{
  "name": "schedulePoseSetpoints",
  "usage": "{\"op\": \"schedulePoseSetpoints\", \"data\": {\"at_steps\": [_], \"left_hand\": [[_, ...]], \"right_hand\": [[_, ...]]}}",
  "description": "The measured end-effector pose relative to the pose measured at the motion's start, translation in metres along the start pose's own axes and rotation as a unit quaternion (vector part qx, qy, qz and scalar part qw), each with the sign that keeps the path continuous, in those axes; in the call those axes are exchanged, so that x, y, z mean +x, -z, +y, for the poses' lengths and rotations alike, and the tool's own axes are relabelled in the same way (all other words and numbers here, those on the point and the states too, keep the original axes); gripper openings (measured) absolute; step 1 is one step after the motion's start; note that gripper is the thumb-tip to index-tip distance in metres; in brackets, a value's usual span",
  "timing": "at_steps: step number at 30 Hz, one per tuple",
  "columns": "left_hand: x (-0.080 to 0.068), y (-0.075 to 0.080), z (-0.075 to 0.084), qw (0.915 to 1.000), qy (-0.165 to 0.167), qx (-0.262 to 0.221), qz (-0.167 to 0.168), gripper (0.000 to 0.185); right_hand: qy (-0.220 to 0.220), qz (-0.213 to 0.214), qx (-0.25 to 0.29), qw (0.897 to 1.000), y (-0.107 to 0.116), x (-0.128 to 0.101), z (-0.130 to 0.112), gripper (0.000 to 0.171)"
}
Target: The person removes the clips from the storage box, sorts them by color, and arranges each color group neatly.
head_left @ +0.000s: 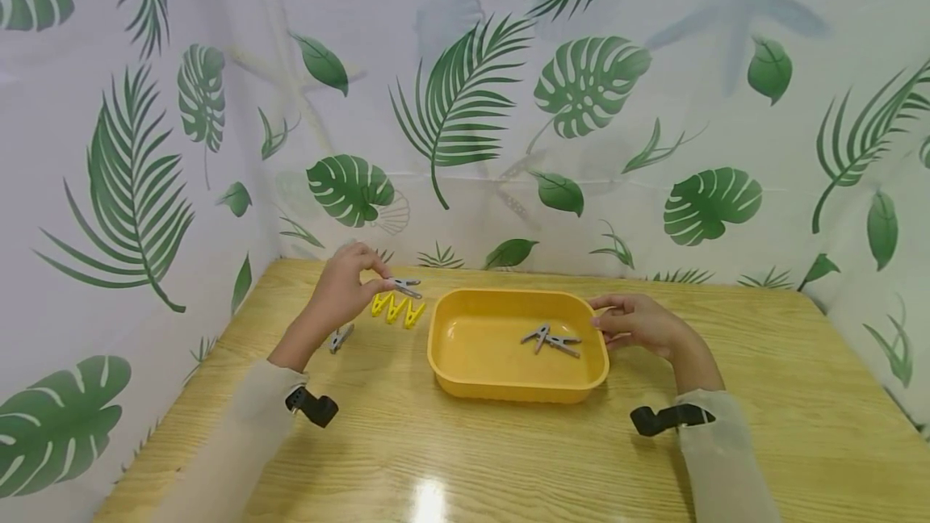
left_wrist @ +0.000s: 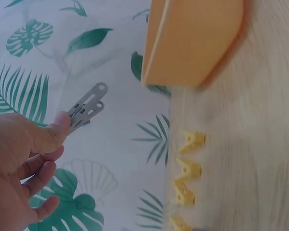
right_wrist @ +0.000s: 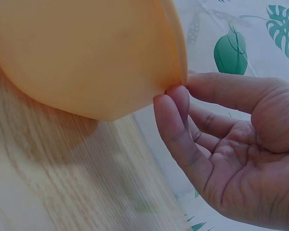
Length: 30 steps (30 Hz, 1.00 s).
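Observation:
My left hand [head_left: 347,285] pinches a grey clothespin [head_left: 405,287] between thumb and fingers, raised over the table left of the yellow plastic basin [head_left: 501,387]. In the left wrist view the held clothespin [left_wrist: 89,103] points away from the fingertips, its other fingers loosely bent. Two grey clothespins [head_left: 539,337] lie inside the basin, toward its right side. At the basin's right end, my right hand [head_left: 643,325] grips the rim; the right wrist view shows its thumb and fingertips on the basin's edge [right_wrist: 180,43].
Several yellow clothespins [head_left: 394,310] stand in a row left of the basin, below the left hand. Another grey clothespin [head_left: 340,338] is on the wooden table [head_left: 363,442] by the left wrist. A leaf-patterned cloth [head_left: 465,208] hangs behind and to the left.

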<state>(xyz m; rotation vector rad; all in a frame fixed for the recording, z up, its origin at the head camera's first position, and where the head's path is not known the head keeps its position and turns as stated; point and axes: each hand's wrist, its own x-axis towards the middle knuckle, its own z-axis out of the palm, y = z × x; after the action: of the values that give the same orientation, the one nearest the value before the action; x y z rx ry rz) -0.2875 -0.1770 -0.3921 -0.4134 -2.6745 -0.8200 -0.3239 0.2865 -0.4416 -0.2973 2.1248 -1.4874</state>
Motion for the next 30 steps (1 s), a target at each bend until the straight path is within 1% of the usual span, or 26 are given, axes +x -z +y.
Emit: {"op": "schedulePoseSetpoints", "data": {"at_steps": [5,12,17,21,27,30], "left_hand": [[-0.007,0.005,-0.018,0.9992,0.016,0.032,-0.015,0.012],[-0.019,0.01,-0.032,0.9958,0.032,0.078,-0.034,0.012],[-0.025,0.011,-0.039,0.9925,0.039,0.104,-0.051,0.013],[-0.028,0.01,-0.043,0.9905,0.049,0.111,-0.064,0.014],[-0.031,0.008,-0.049,0.9889,0.045,0.124,-0.068,0.015],[-0.032,0.007,-0.051,0.9884,0.052,0.124,-0.07,0.017]], "right_hand": [[-0.001,0.0,-0.003,1.0,0.0,0.0,0.001,0.061],[0.0,0.004,-0.01,1.0,-0.001,-0.001,-0.001,0.062],[0.001,0.003,-0.01,1.0,-0.001,-0.001,-0.001,0.061],[0.003,0.003,-0.011,1.0,-0.001,-0.002,-0.002,0.061],[0.002,0.006,-0.014,1.0,-0.002,-0.001,-0.002,0.061],[0.003,0.006,-0.015,1.0,-0.002,-0.001,-0.002,0.061]]}}
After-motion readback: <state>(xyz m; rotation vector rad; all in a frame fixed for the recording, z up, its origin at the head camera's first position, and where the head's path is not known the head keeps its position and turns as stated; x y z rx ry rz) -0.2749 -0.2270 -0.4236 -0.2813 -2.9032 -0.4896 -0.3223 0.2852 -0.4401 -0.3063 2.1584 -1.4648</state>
